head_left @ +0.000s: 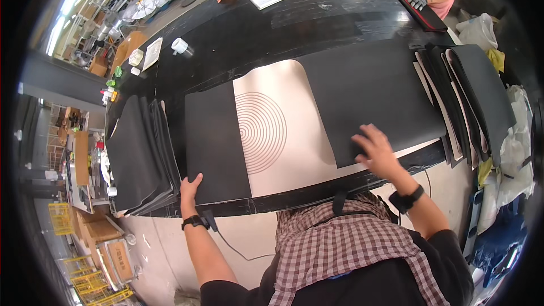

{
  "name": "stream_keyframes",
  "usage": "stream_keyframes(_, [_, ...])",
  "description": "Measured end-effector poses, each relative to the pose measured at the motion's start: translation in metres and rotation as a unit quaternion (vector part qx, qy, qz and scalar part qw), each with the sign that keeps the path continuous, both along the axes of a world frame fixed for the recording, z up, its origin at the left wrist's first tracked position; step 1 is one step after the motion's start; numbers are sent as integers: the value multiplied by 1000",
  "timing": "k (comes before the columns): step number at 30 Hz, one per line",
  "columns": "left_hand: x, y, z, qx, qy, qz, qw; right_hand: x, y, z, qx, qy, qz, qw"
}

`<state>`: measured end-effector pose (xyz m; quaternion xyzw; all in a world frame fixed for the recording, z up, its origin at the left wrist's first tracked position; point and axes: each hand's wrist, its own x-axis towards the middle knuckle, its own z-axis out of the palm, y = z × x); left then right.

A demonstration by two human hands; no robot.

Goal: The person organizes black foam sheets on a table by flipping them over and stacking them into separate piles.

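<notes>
Head: sheet (214,141) likely floppy, best edge-held. Left hand (190,191), grip unclear, is placed at its corner; right of it, right hand (377,152) is spread.

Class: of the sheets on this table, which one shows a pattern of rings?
The pale sheet, between the left stack and the right stack. Its rings face up; the stacks show mainly plain dark faces.
</notes>
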<state>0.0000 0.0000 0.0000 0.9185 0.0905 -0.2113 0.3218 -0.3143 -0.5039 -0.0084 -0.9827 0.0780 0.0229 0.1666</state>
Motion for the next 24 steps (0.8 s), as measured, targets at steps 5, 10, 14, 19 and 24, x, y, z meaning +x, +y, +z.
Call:
stream_keyframes(5, [-3, -66, 108, -369, 98, 17, 924, 4, 31, -14, -95, 84, 68, 990])
stream_keyframes(10, [-22, -193, 155, -420, -7, -107, 901, -6, 20, -18, 47, 53, 25, 997])
stream_keyframes(14, [-85, -330, 167, -427, -93, -234, 868, -4, -4, -3, 439, -19, -89, 894])
stream_keyframes(19, [-192, -484, 142, -325, -185, -393, 841, -23, -58, 23, 754, -238, -265, 553])
stream_keyframes(24, [-280, -569, 37, -367, -80, -555, 742, -83, -135, 3, 751, -303, -373, 453])
